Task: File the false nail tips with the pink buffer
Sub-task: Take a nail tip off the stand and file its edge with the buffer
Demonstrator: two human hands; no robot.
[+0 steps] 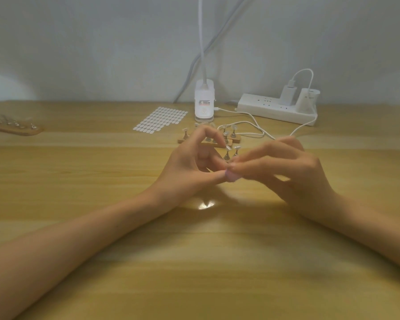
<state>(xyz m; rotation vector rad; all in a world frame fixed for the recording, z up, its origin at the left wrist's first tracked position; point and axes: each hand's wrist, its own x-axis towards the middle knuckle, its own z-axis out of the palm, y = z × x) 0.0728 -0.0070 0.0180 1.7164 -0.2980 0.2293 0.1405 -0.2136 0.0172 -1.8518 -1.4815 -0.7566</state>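
Note:
My two hands meet above the middle of the wooden table [102, 181]. My right hand [286, 167] is blurred, and its curled fingers hold a small pale pink buffer [231, 177] at their tips. My left hand [189, 162] pinches thumb against a finger right at the buffer, on what looks like a false nail tip, mostly hidden. Its index finger arches up, with the fingertip next to a clear nail tip on a stand [228, 148]. Just behind the hands, more false nail tips sit on small metal stands on wooden bases [232, 135].
A sheet of small white adhesive tabs [159, 118] lies behind the hands. A white lamp base [204, 102] stands by the wall, with a power strip [277, 109] to its right. A white cable [252, 125] loops toward my right hand. Another wooden base with stands [16, 127] sits far left.

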